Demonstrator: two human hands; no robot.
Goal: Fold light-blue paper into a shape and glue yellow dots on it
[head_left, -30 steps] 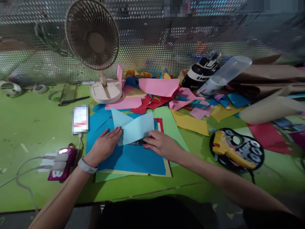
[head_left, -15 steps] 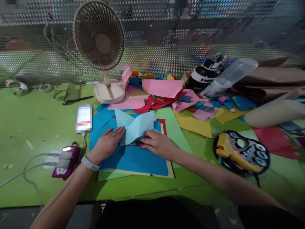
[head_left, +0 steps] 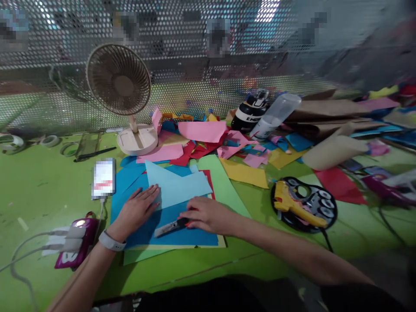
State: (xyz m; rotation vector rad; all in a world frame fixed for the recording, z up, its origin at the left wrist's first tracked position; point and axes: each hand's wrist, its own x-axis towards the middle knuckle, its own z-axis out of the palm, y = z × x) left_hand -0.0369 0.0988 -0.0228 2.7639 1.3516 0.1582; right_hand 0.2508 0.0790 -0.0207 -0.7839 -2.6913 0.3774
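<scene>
- Under the fingertips of the left hand (head_left: 136, 213) lies the left edge of a light blue sheet (head_left: 182, 188); those fingers are stretched flat and slightly spread, resting on the paper.
- Pinched between thumb and fingers of the right hand (head_left: 211, 215), at its dark end, is a silver cutter (head_left: 167, 228), pointing leftward over a darker blue sheet (head_left: 198, 238); whether its tip touches the paper, I cannot tell.
- Just beyond the right fingers, the light blue sheet's near edge runs slantwise; its far edge dips in a wide notch.
- Left of the left fingers is a phone (head_left: 103, 178), a cable at its near end.
- Beyond both hands' fingers, coloured paper scraps (head_left: 201, 131) heap beside the base of a fan (head_left: 123, 84).
- Well to the right of the right fingers, a yellow gun-shaped tool (head_left: 299, 209) rests on a black tray (head_left: 327, 213).
- Farther past the right fingers lean a black bottle (head_left: 244, 117) and a clear bottle (head_left: 281, 110).
</scene>
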